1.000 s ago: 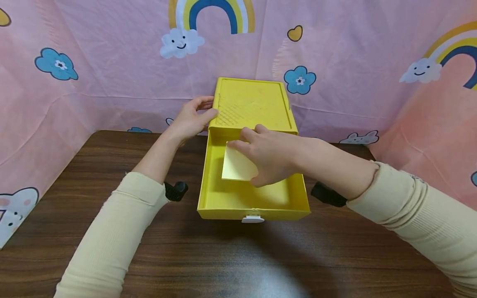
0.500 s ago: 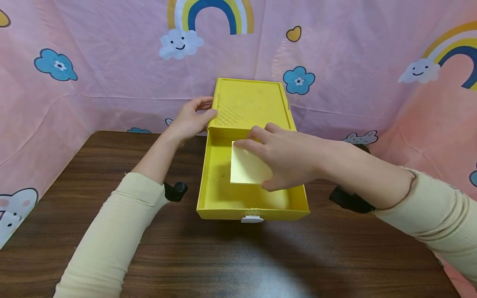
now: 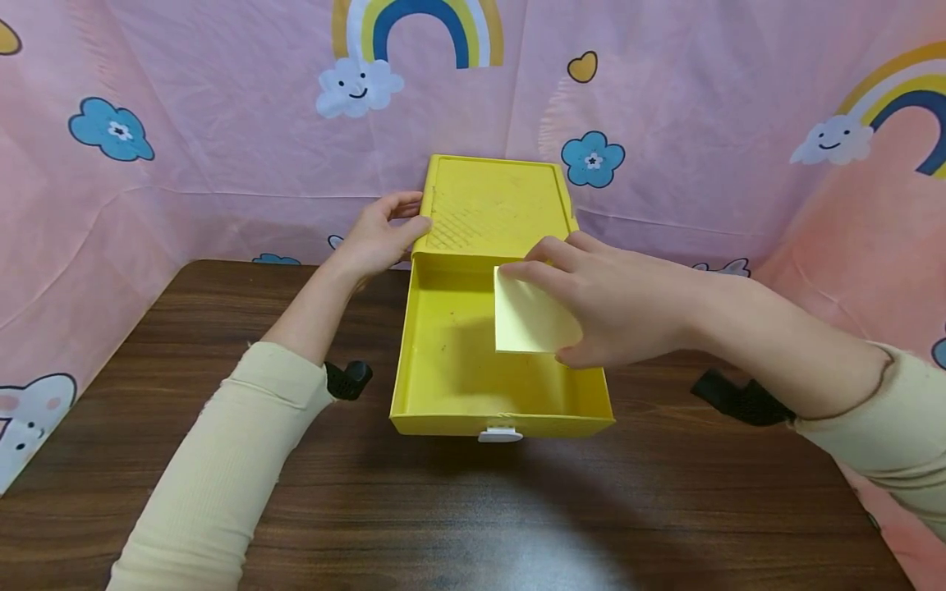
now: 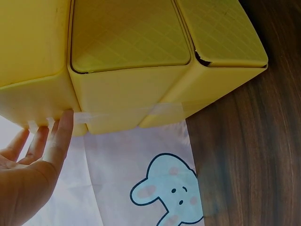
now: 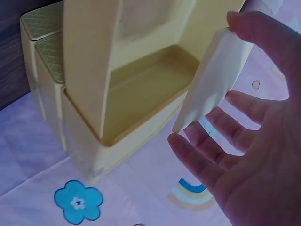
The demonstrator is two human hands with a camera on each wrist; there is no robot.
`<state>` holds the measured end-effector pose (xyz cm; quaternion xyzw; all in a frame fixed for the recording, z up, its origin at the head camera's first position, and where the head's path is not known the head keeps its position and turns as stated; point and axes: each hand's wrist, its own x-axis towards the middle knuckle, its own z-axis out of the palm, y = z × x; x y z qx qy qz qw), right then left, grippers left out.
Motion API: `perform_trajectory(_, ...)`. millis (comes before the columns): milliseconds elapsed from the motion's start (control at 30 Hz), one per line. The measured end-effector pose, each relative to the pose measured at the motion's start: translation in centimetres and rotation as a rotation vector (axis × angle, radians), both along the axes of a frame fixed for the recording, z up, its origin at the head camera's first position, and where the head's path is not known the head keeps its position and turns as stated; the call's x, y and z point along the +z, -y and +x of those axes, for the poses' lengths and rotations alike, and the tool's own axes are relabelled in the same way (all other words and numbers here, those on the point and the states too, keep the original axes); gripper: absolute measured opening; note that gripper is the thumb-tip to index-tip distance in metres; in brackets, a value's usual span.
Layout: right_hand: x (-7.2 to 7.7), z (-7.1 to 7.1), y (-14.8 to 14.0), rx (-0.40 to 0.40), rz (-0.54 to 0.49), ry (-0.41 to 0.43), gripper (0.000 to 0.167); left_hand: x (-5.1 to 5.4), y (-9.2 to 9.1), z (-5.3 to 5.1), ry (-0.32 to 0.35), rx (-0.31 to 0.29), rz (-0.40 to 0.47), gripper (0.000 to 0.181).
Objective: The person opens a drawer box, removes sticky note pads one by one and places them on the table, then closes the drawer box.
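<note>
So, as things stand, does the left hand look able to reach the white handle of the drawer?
Probably yes: the left hand only touches the side of the yellow cabinet, and nothing visible blocks its way to the white handle. The right hand holds the pale pad farther back, over the drawer.

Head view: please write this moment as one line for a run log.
left hand: touches side of yellow cabinet | right hand: pinches pale square pad | drawer: open | white handle: on drawer front
</note>
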<state>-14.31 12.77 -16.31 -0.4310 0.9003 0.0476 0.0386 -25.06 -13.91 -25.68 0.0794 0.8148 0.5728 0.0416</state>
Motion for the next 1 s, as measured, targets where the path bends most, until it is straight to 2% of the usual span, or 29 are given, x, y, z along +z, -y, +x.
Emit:
perform_trajectory(267, -0.3, -0.8, -1.8, -0.037, -0.047, -0.002, 0.082, -0.1, 0.0, 0.0, -0.012, 0.000, 0.004, 0.054)
perform_trajectory(500, -0.7, -1.6, -3.4, -0.017, -0.104, -0.027, 0.082, -0.1, 0.0, -0.1, -0.021, -0.002, 0.002, 0.055)
perform_trajectory(767, -0.9, -2.3, -5.0, -0.079, -0.125, 0.001, 0.083, 0.0, 0.0, 0.0, -0.014, 0.001, -0.010, 0.055)
perform_trajectory(1000, -1.4, -2.8, -6.4, -0.092, -0.145, 0.015, 0.083, 0.0, -0.1, 0.0, -0.003, 0.003, 0.023, 0.056)
